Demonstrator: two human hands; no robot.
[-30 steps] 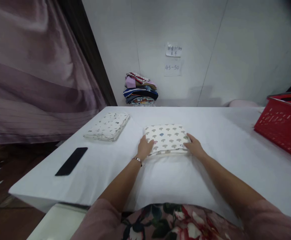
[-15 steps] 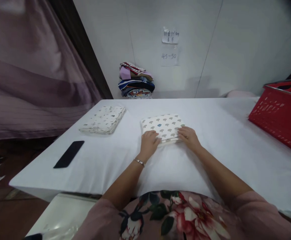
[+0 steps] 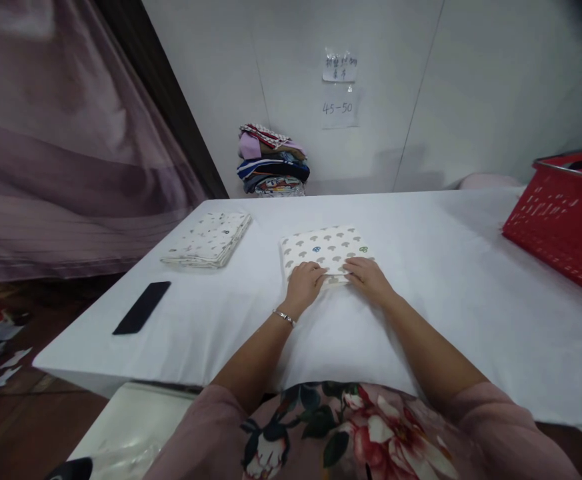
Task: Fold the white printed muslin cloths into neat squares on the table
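Observation:
A white folded cloth (image 3: 325, 248) with a grey mushroom-like print and a few coloured motifs lies flat in front of me. My left hand (image 3: 307, 283) is at its near left edge, thumb and fingers closed on the top layer. On the near right side, my right hand (image 3: 368, 277) pinches the same layer, its fingers resting over the print. Between the two hands a lower layer of the cloth shows under the top edge. A second folded cloth (image 3: 208, 239), white with small scattered prints, lies to the left, apart from both hands.
The white-covered table (image 3: 441, 253) extends on both sides. A black flat object (image 3: 142, 308) lies at the left. The red basket (image 3: 565, 220) stands at the right edge. Behind, there is a stack of folded fabrics (image 3: 273, 163) by the wall, below paper signs (image 3: 339, 107).
Both hands have moved closer together along the cloth's near edge, the right one shifting left. The top layer's near edge now sits slightly farther back, with more of the lower layer showing.

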